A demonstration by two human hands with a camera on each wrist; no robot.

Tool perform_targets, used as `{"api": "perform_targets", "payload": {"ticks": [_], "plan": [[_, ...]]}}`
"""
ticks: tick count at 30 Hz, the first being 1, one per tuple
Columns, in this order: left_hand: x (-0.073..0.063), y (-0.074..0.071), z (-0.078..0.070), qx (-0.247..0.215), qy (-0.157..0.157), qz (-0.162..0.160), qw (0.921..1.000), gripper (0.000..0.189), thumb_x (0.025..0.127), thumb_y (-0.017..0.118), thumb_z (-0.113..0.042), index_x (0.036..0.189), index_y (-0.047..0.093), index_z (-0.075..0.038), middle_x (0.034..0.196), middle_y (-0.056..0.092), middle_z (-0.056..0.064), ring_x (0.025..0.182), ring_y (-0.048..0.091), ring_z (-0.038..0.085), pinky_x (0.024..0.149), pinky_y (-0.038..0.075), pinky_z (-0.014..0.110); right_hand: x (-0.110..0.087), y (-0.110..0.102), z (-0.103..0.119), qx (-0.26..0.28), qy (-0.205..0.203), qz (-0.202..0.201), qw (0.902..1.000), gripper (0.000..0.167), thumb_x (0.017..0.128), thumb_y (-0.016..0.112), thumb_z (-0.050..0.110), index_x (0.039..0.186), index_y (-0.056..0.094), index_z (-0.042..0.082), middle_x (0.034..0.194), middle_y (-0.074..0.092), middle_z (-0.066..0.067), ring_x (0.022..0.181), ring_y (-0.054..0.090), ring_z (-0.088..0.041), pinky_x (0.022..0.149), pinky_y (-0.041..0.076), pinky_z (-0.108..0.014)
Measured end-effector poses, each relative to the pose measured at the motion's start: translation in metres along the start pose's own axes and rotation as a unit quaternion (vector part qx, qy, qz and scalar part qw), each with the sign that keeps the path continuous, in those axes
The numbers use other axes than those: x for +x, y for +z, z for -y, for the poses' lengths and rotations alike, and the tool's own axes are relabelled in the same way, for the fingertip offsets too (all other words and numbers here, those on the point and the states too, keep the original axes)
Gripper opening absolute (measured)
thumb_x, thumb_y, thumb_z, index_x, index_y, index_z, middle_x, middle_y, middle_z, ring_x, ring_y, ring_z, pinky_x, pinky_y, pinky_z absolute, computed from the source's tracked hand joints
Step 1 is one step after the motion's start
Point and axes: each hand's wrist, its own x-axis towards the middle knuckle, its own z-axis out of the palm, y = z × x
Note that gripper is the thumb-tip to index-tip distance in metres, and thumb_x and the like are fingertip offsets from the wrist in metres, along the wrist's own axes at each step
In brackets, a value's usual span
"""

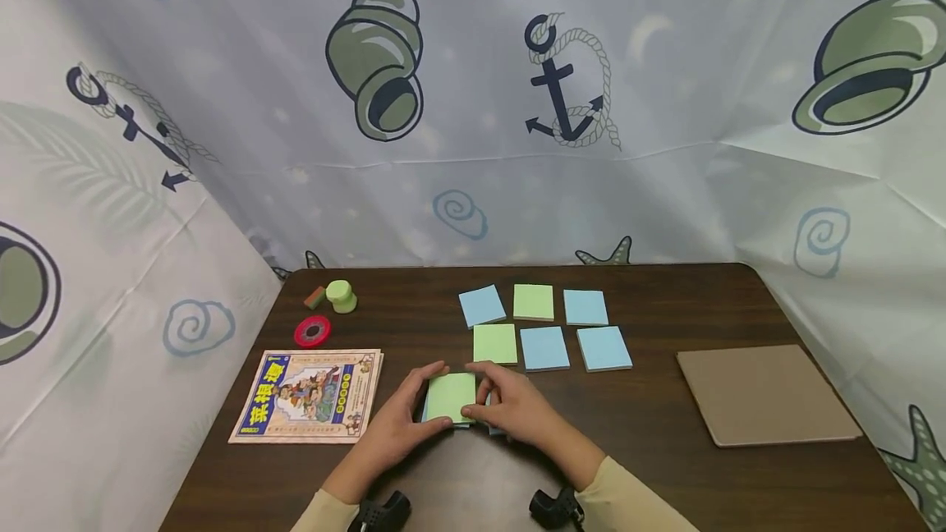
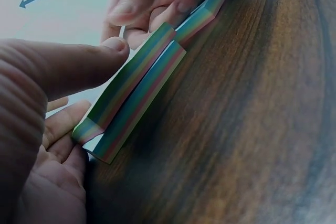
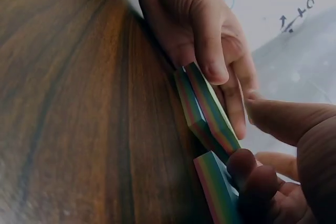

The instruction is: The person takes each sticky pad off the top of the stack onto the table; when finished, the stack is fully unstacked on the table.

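A green-topped sticky note pad (image 1: 452, 398) with striped multicoloured edges lies over a second sticky note pad (image 2: 142, 111), slightly offset from it. My left hand (image 1: 399, 421) holds the upper pad, thumb along its near edge and fingers round its far left side. At its right edge, my right hand (image 1: 521, 409) pinches with curled fingers, the thumb near the corner. Another sticky note pad (image 3: 216, 184), blue on top, lies just right of the pair, mostly hidden by my right hand in the head view.
Behind my hands are several blue sticky note pads (image 1: 544, 349) and two green ones (image 1: 534, 302), in two rows. On the left lie a booklet (image 1: 306, 396), a red ring (image 1: 312, 332), a green knobbed piece (image 1: 342, 296) and a small brown block (image 1: 314, 297). A brown board (image 1: 769, 395) lies right.
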Motion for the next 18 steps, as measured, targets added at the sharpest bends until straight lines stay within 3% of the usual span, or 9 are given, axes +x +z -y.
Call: {"api": "perform_targets", "payload": {"ticks": [7, 14, 18], "plan": [[0.0023, 0.0002, -0.0006, 0.002, 0.004, 0.003, 1.0000, 0.091, 0.094, 0.089, -0.022, 0.168, 0.037, -0.012, 0.167, 0.048, 0.009, 0.165, 0.034, 0.032, 0.127, 0.025, 0.013, 0.0022, 0.0012, -0.0001, -0.082, -0.020, -0.003, 0.9964, 0.078, 0.090, 0.092, 0.031, 0.156, 0.057, 0.007, 0.106, 0.066, 0.000, 0.068, 0.054, 0.000, 0.063, 0.050, -0.020], [0.0021, 0.0000, -0.0001, 0.016, 0.000, 0.001, 0.9999, 0.090, 0.093, 0.089, -0.022, 0.167, 0.038, -0.013, 0.165, 0.050, 0.007, 0.163, 0.036, 0.031, 0.125, 0.027, 0.011, 0.0001, 0.0022, 0.0060, -0.119, -0.018, -0.010, 0.9927, 0.081, 0.089, 0.093, 0.031, 0.156, 0.057, 0.004, 0.107, 0.066, -0.002, 0.070, 0.049, 0.001, 0.066, 0.046, -0.019], [0.0009, -0.0002, -0.0015, 0.021, -0.008, 0.001, 0.9997, 0.091, 0.093, 0.089, -0.023, 0.167, 0.038, -0.016, 0.166, 0.049, 0.005, 0.163, 0.037, 0.030, 0.126, 0.028, 0.014, -0.0005, 0.0034, 0.0062, -0.122, -0.017, -0.018, 0.9922, 0.078, 0.086, 0.096, 0.032, 0.151, 0.060, 0.009, 0.110, 0.063, -0.003, 0.071, 0.050, 0.000, 0.066, 0.047, -0.020]]}}
